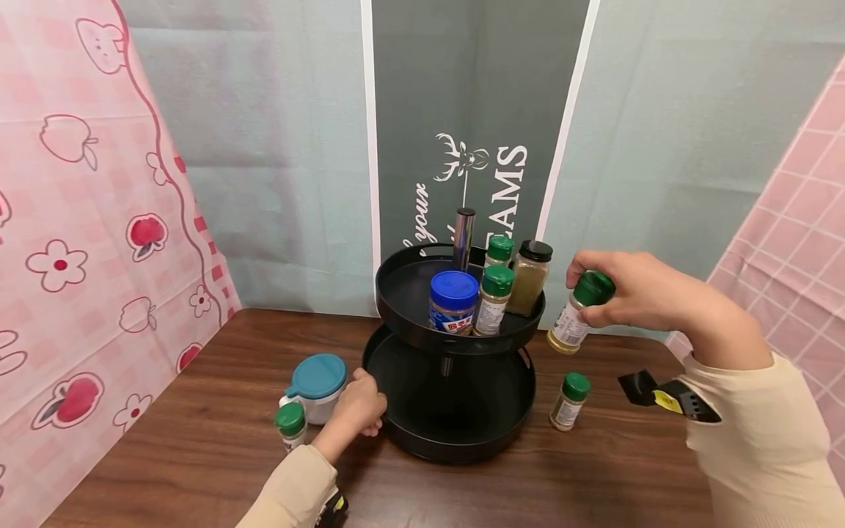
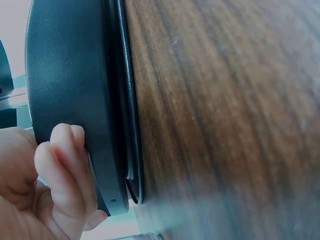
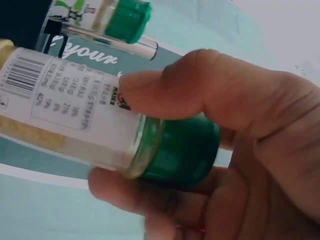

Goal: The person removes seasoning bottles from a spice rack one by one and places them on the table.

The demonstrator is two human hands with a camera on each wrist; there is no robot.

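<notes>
The dark panel of the backdrop (image 1: 478, 81) bears white lettering running sideways, of which the script word "your" (image 1: 419, 209) and the capitals "EAMS" (image 1: 508, 183) can be read, alongside a white deer-head emblem (image 1: 463, 158). The label (image 3: 70, 97) of the tilted green-capped bottle (image 3: 137, 150) carries a barcode (image 3: 22, 75) and a boxed table with percent signs, its figures blurred and its red-and-black marking partly covered. Print on the blue-lidded jar (image 1: 452, 312) and the standing bottle's label (image 1: 566, 413) is too small to read.
</notes>
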